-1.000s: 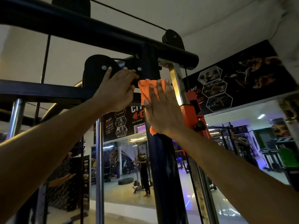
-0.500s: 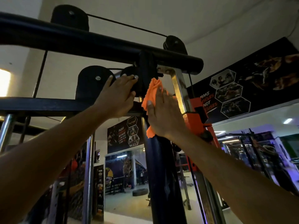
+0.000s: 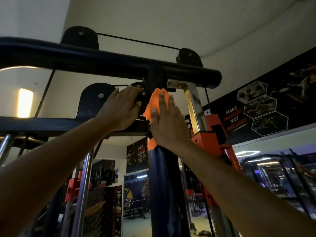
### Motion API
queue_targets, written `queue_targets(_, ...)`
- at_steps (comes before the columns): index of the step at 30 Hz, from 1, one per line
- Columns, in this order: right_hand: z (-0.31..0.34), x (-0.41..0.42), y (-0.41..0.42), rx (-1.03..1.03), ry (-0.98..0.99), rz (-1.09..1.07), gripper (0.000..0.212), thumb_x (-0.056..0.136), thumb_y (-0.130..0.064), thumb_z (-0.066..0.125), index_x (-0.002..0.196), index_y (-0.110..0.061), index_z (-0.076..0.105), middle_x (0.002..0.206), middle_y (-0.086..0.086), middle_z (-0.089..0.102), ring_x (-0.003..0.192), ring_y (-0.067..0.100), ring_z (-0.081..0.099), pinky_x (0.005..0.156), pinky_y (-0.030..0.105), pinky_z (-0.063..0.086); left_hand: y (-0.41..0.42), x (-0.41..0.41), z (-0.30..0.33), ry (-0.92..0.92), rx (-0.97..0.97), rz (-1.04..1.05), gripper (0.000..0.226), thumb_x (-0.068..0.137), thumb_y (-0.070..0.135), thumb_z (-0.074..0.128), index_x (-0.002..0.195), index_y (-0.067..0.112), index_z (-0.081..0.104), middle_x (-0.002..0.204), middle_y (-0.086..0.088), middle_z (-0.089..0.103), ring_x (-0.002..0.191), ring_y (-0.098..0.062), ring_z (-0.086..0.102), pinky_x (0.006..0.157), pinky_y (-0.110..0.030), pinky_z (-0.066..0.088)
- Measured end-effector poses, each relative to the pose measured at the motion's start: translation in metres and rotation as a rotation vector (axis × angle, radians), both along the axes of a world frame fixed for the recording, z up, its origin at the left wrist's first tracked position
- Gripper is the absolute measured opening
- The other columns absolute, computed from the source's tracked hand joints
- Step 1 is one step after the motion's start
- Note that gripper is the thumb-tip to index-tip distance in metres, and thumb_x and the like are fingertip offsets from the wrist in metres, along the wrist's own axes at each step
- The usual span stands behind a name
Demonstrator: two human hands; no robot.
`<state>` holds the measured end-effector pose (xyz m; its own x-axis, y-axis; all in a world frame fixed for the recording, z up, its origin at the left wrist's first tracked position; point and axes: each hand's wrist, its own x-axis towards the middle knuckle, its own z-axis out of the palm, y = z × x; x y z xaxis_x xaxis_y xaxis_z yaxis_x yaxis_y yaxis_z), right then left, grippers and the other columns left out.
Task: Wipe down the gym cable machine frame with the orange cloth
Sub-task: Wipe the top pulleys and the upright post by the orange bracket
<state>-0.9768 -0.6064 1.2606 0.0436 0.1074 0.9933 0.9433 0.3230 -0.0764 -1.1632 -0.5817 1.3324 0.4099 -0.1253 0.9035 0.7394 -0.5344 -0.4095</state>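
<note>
one orange cloth [image 3: 154, 106], right hand [image 3: 168, 124] pressing, seemingly flat

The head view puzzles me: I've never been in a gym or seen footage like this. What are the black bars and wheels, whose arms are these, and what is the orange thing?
The camera sits on a person's head and looks up, so the two bare arms are theirs. The black metal cable machine frame is exercise equipment; the round black pulley wheels guide its thin cable. The right hand presses a crumpled orange cloth flat against the dark upright post to wipe it. The left hand rests on a black pulley bracket, holding nothing. Behind are wall posters and mirrors.
</note>
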Motion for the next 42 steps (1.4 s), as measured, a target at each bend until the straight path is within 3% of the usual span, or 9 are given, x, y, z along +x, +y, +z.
queue_targets(6,0.070,0.001,-0.001,-0.008,0.046,0.115,0.068,0.116,-0.054,0.026,0.173,-0.037,-0.005,0.182,0.005,0.000,0.162,0.040,0.023,0.124,0.065,0.033,-0.007,0.000,0.012,0.007,-0.048,0.046,0.065,0.105,0.048,0.036,0.164,0.022,0.037,0.170,-0.006,0.037,0.161,-0.026,0.027,0.131,-0.059,0.017)
queue_targets(12,0.022,0.016,0.009,0.023,-0.031,0.172,0.063,0.118,-0.049,0.026,0.173,-0.041,-0.002,0.183,-0.004,-0.009,0.168,0.028,0.008,0.132,0.059,0.023,-0.002,0.009,0.012,0.002,-0.074,0.086,0.071,0.103,0.052,0.025,0.169,0.024,0.026,0.178,-0.002,0.017,0.165,-0.021,0.005,0.131,-0.048,-0.001)
queue_targets(15,0.060,0.016,0.004,0.000,-0.020,0.179,0.063,0.118,-0.049,0.025,0.173,-0.040,-0.003,0.183,-0.003,-0.009,0.168,0.030,0.008,0.132,0.062,0.023,0.000,0.006,0.019,-0.009,-0.066,0.080,0.066,0.109,0.049,0.028,0.170,0.024,0.023,0.179,-0.001,0.016,0.165,-0.019,0.005,0.131,-0.044,-0.001)
queue_targets(19,0.104,0.010,-0.006,-0.032,0.015,0.175,0.064,0.118,-0.048,0.025,0.174,-0.033,0.000,0.183,0.003,-0.006,0.168,0.034,-0.001,0.134,0.062,0.009,0.000,0.005,0.025,-0.027,-0.068,0.066,0.058,0.116,0.040,0.035,0.170,0.024,0.024,0.178,-0.002,0.019,0.165,-0.019,0.008,0.130,-0.040,-0.001)
queue_targets(25,0.046,0.019,0.002,-0.014,-0.048,0.148,0.065,0.117,-0.053,0.024,0.173,-0.038,-0.004,0.183,-0.003,-0.008,0.169,0.028,-0.004,0.135,0.060,0.006,0.005,0.007,0.019,-0.024,-0.045,0.075,0.059,0.115,0.041,0.033,0.170,0.022,0.022,0.179,-0.001,0.016,0.165,-0.019,0.005,0.131,-0.042,-0.002)
queue_targets(28,0.075,0.016,0.000,-0.019,-0.029,0.159,0.065,0.117,-0.050,0.026,0.174,-0.035,-0.002,0.183,0.000,-0.008,0.168,0.030,-0.006,0.134,0.061,0.004,0.005,0.008,0.021,-0.030,-0.060,0.082,0.066,0.109,0.049,0.027,0.170,0.024,0.024,0.178,-0.001,0.017,0.165,-0.019,0.006,0.131,-0.042,-0.002)
queue_targets(32,0.112,0.003,-0.007,-0.060,0.013,0.175,0.066,0.117,-0.050,0.028,0.175,-0.033,0.001,0.183,0.003,-0.007,0.168,0.035,0.001,0.133,0.064,0.010,0.006,0.006,0.022,-0.033,-0.054,0.081,0.063,0.110,0.047,0.028,0.170,0.025,0.025,0.178,-0.002,0.018,0.165,-0.019,0.007,0.132,-0.045,0.000)
queue_targets(38,0.054,0.022,0.000,-0.053,-0.073,0.170,0.068,0.116,-0.056,0.025,0.172,-0.041,-0.010,0.183,-0.003,-0.010,0.169,0.030,0.003,0.133,0.063,0.012,0.001,0.008,0.020,-0.028,-0.087,0.083,0.072,0.104,0.051,0.024,0.170,0.023,0.024,0.179,-0.001,0.015,0.166,-0.018,0.003,0.131,-0.043,-0.004)
queue_targets(42,0.085,0.019,-0.001,-0.082,-0.028,0.224,0.069,0.115,-0.060,0.023,0.172,-0.039,-0.009,0.182,-0.002,-0.014,0.167,0.035,0.011,0.130,0.066,0.021,0.000,0.006,0.016,-0.015,-0.089,0.083,0.074,0.103,0.052,0.024,0.170,0.023,0.022,0.179,-0.001,0.012,0.166,-0.018,0.000,0.130,-0.041,-0.007)
